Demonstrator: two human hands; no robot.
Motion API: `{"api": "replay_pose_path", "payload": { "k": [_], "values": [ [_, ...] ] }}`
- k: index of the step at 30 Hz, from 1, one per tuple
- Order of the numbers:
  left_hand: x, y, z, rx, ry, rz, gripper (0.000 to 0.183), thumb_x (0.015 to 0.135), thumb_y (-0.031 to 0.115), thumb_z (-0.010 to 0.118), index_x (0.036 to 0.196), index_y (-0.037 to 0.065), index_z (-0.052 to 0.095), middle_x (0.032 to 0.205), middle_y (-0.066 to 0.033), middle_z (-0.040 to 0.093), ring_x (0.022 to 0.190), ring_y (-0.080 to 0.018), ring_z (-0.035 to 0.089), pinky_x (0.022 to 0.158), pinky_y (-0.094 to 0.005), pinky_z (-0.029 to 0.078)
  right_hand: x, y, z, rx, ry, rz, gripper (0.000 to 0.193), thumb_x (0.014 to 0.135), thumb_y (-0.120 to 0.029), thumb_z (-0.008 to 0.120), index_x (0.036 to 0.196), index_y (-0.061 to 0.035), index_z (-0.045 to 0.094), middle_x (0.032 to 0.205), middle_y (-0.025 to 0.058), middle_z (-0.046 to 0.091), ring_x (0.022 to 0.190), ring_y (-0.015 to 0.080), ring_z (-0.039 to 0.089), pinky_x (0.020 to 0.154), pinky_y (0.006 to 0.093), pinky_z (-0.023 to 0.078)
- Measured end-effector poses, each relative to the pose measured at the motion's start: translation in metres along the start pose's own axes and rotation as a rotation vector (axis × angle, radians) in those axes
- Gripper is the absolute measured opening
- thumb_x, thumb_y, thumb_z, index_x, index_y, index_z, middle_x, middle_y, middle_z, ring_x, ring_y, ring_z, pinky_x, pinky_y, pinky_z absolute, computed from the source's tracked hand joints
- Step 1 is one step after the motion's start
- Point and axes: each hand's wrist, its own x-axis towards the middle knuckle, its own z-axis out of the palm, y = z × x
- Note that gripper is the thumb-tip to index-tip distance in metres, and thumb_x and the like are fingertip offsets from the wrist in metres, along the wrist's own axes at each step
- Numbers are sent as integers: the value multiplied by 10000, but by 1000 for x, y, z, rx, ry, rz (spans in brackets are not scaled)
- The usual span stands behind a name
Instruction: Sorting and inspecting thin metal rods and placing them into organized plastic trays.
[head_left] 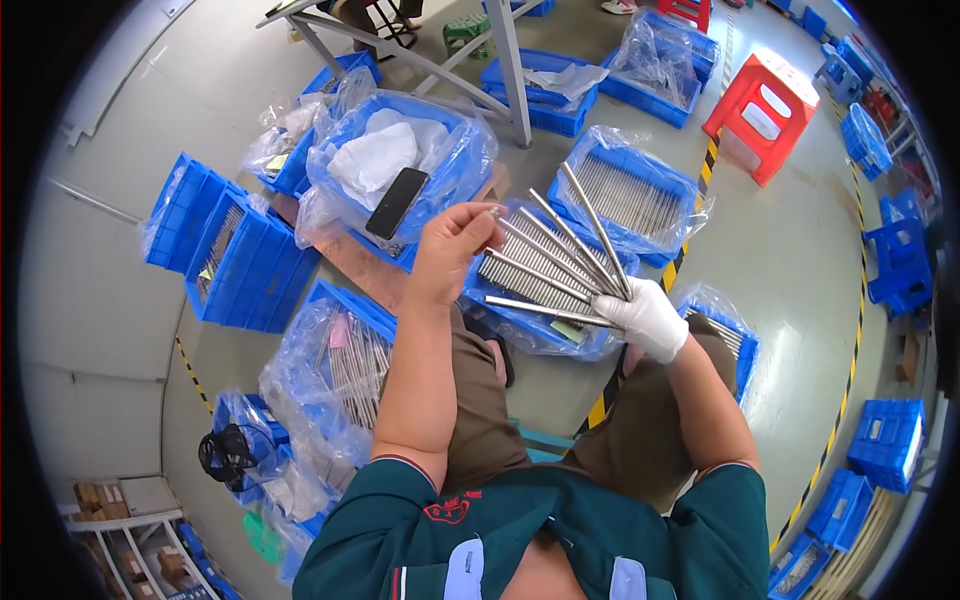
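My right hand (645,318), in a white glove, grips several slim metal rods (596,231) by their lower ends. They fan out up and to the left. My bare left hand (455,245) is closed in a pinch close to the upper tip of one rod; whatever is between its fingertips is too small to make out. Under the fanned rods, a plastic-lined blue crate (545,338) holds rows of similar rods. Just beyond it stands another lined blue crate (640,240) with a row of rods.
A black phone (398,203) lies on a lined crate (455,135) at the far left. More rods (358,375) fill a crate by my left leg. Stacked blue crates (250,270) stand further left. A red stool (765,115) is at the far right, and a grey table leg (510,75) rises ahead.
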Motion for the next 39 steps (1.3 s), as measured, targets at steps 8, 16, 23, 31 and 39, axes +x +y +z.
{"api": "replay_pose_path", "payload": {
  "k": [8, 16, 23, 31, 39],
  "values": [
    [-2, -1, 3, -44, -205, -89, 268, 847, 113, 624, 1063, -42, 595, 872, -83, 642, 797, -137, 607, 735, -253, 476, 0, -1, 4, 90, -52, 42, 163, 869, -147, 613, 970, -20, 599, 695, -23, 513, 557, 50, 421, 482, 213, 348],
    [-8, -10, 22, 57, -322, -115, 248, 816, 34, 620, 1050, -44, 594, 896, -91, 649, 825, -141, 613, 743, -259, 482, 4, -6, 10, 267, -82, 106, 162, 858, -171, 632, 956, -50, 587, 670, -27, 490, 512, 44, 401, 444, 208, 329],
    [-2, 10, 1, -239, -31, 27, 350, 893, 298, 564, 1077, 1, 541, 839, -94, 631, 752, -175, 626, 656, -285, 517, -1, -8, 8, 247, -165, 132, 220, 866, -223, 626, 920, -15, 578, 613, 12, 488, 478, 77, 406, 429, 213, 308],
    [-6, -9, 12, -227, -65, -67, 405, 868, 364, 581, 1111, 43, 536, 786, -64, 624, 630, -170, 638, 517, -269, 529, -7, -8, 20, 124, -123, 112, 413, 898, -465, 511, 796, -67, 547, 587, 3, 475, 466, 69, 403, 421, 209, 300],
    [-5, 1, 5, -223, -291, -30, 396, 825, 261, 655, 1116, 7, 573, 796, -86, 636, 662, -189, 646, 598, -295, 541, -7, -4, 13, 136, -195, 175, 427, 894, -467, 515, 753, -66, 542, 538, 13, 469, 430, 81, 396, 401, 219, 276]
  ]
}}
